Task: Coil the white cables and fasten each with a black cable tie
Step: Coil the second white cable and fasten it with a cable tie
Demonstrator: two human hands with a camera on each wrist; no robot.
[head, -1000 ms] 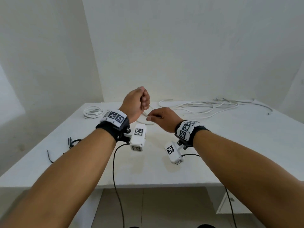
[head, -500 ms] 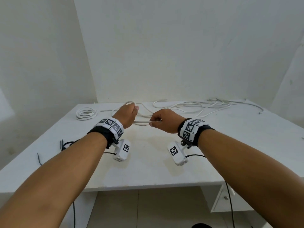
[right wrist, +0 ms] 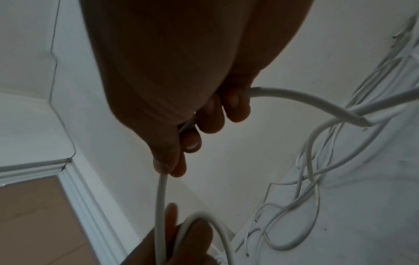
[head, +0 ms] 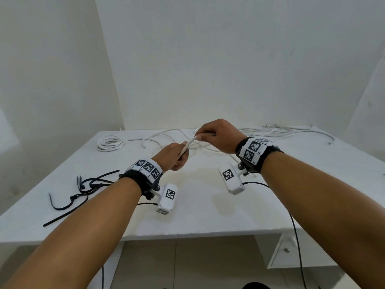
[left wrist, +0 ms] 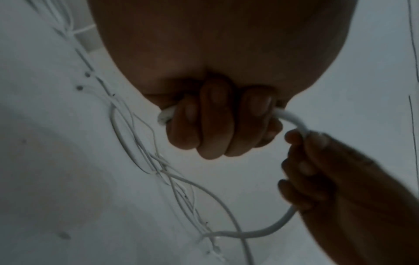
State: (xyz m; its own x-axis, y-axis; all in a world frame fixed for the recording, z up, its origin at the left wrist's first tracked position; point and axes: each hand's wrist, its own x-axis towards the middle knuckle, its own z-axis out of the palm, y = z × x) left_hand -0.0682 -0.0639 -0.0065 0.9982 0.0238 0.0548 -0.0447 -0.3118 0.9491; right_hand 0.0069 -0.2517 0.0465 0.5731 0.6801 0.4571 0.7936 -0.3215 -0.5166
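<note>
Near the white table's (head: 208,215) left edge lie loose black plastic cable ties (head: 83,188); one coiled white cable (head: 110,142) waits at the far-left corner. The left hand (head: 174,156) clenches a thin white cable (head: 188,146), while the right hand (head: 218,135), now lifted higher, pinches it, drawing a fresh loop.

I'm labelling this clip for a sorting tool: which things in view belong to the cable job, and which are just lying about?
Part of the job:
white cable held between left hand and right hand
loose white cables
coiled cable
black cable ties

Just lying about:
white table
white cabinet underneath
</note>
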